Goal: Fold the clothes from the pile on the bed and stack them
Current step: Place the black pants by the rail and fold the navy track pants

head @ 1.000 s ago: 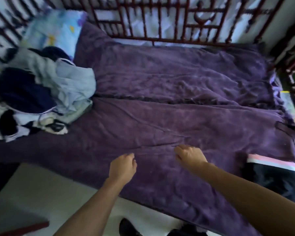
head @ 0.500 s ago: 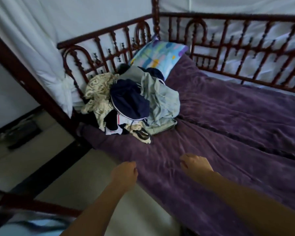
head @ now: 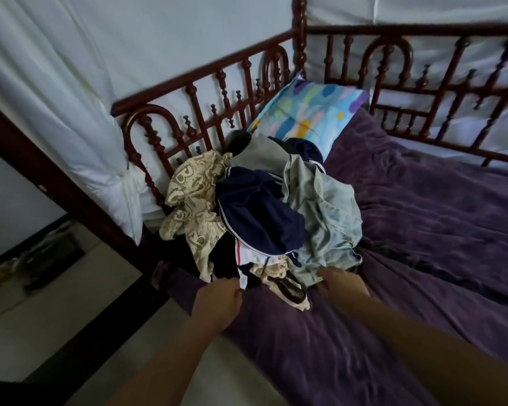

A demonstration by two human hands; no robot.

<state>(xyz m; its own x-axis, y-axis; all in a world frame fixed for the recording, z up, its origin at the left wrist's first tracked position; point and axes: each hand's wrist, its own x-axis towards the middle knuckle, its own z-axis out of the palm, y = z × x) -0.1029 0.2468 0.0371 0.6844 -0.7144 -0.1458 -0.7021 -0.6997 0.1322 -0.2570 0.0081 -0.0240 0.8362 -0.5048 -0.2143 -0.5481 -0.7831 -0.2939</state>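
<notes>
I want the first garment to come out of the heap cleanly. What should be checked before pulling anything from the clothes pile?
1. Hands at the pile: ok. Left hand and right hand both sit at the near edge of the clothes pile.
2. Firm grip: cannot tell; the fingertips are lost in the cloth.
3. Both hands on one garment: probably not ok. Left is by a white-and-dark piece, right by the pale green garment.
4. Nothing lying over the chosen piece: not ok. The navy garment lies over the white one.
5. Room to fold: ok. Purple bedspread lies open right of the pile.
</notes>
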